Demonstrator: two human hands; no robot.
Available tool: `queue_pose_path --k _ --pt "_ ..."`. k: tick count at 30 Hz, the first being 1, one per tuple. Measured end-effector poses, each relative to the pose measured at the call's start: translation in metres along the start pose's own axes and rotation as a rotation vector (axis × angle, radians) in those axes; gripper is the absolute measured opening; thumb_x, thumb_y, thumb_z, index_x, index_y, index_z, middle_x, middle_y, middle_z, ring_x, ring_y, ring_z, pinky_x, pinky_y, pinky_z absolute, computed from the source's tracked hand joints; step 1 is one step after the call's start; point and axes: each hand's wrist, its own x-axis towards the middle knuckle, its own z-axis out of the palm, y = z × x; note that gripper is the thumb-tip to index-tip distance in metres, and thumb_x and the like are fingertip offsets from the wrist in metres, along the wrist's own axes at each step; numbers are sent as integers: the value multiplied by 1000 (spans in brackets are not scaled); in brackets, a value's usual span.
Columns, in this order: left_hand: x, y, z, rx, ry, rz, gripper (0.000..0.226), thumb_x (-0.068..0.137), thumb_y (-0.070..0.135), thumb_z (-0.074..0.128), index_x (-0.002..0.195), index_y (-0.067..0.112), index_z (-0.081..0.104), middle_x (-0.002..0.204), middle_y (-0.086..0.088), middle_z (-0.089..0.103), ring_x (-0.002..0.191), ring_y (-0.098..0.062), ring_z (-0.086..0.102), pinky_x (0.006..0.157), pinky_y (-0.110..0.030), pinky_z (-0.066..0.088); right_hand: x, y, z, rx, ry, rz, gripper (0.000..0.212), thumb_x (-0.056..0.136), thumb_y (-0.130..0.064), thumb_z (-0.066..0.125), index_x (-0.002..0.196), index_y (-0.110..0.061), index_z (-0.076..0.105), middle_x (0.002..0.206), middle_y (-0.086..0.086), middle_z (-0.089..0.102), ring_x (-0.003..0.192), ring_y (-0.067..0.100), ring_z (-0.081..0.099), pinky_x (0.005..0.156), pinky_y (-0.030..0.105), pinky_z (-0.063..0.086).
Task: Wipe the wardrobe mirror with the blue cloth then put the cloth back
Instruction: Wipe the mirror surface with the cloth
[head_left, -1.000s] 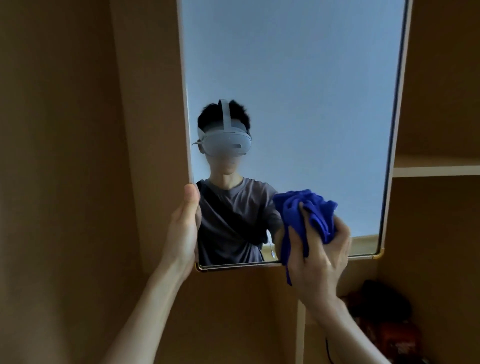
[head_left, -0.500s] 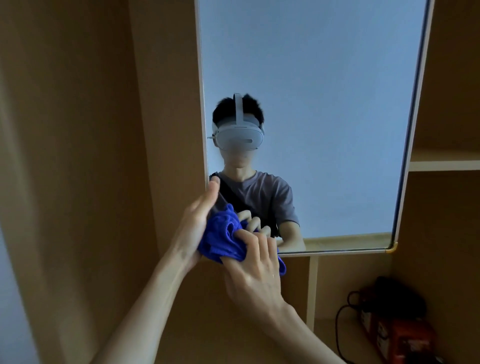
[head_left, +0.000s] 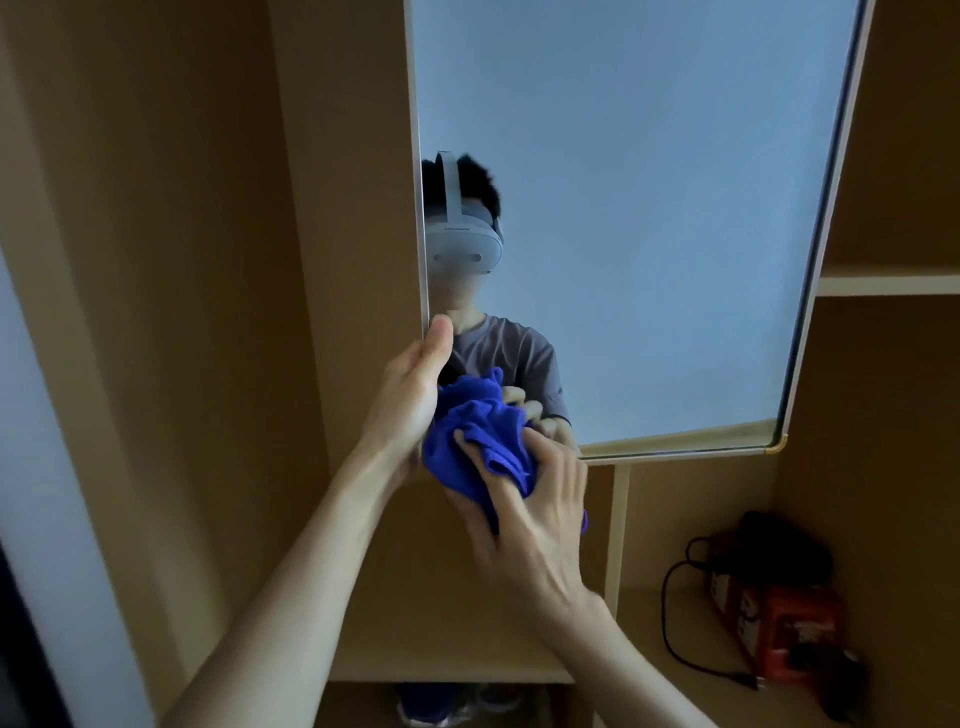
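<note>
**Cloth at the mirror's lower left corner**

The right hand (head_left: 524, 514) grips the bunched blue cloth (head_left: 478, 441), fingers curled into its folds, pressing it at the mirror's (head_left: 623, 208) 7 o'clock corner. Just beside it at 10 o'clock, the left hand (head_left: 410, 395) holds the mirror's left edge, thumb lying up along the frame; its fingers are hidden behind. At 4 o'clock, farther back, a red device (head_left: 779, 623) with a black cable (head_left: 675, 613) sits on a shelf (head_left: 649, 675).

The markings on the red box (head_left: 779, 629) are too blurred to read.
</note>
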Motion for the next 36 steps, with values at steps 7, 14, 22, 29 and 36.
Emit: queue_pose_path --k 7,14,22,29,36 --pt "-6 4 -8 80 -24 -54 59 98 56 47 44 34 53 55 13 28 45 -4 30 52 -21 30 0 4 -6 -95 -217 -270 51 81 -36 67 125 -11 60 127 16 44 103 37 51 88 47 44" --pt "-6 7 -8 30 -63 -122 44 88 68 54 105 30 68 113 22 65 114 -1 55 113 -38 36 10 34 -2 -294 -40 -357 41 92 -9 66 132 -18 65 125 13 47 103 34 53 88 47 44" --pt "-17 20 3 -38 -23 -36 76 93 63 50 133 -2 48 144 -22 41 142 -29 30 118 -55 22 11 47 -1 -315 40 -435 37 93 -8 64 127 -23 60 122 11 51 97 32 55 82 47 43" --pt "-11 15 5 -45 51 -1 77 100 49 43 138 -13 16 144 -23 9 137 -36 8 118 -49 15 4 115 -45 -414 11 -358 47 84 -8 76 128 -21 71 122 13 48 100 36 50 85 50 41" --pt "-9 9 1 -137 43 -55 82 93 57 51 145 -2 31 152 -18 22 142 -34 19 119 -52 10 14 47 -1 -231 41 -401 27 94 -7 67 119 -15 63 114 17 61 89 36 58 75 48 46"
